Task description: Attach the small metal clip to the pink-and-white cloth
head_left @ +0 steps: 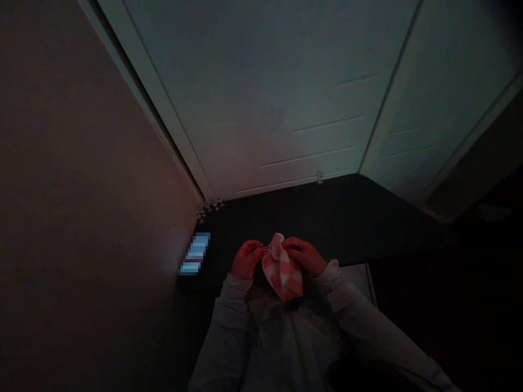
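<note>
A pink and white checked cloth (281, 275) hangs between my hands, over the near edge of a dark table (322, 218). My right hand (304, 255) is closed on the upper part of the cloth. My left hand (247, 259) pinches a thin, light-coloured string (267, 247) that runs to the cloth's top left side. The light is dim, so the exact fingertip contact and the fine shape of the string are hard to make out.
A lit, blurred screen (195, 253) lies at the table's left end. Several small clear objects (210, 206) stand in the back left corner, and another clear object (320, 177) stands at the back edge. White panels with heart patterns rise behind; a wall is at the left.
</note>
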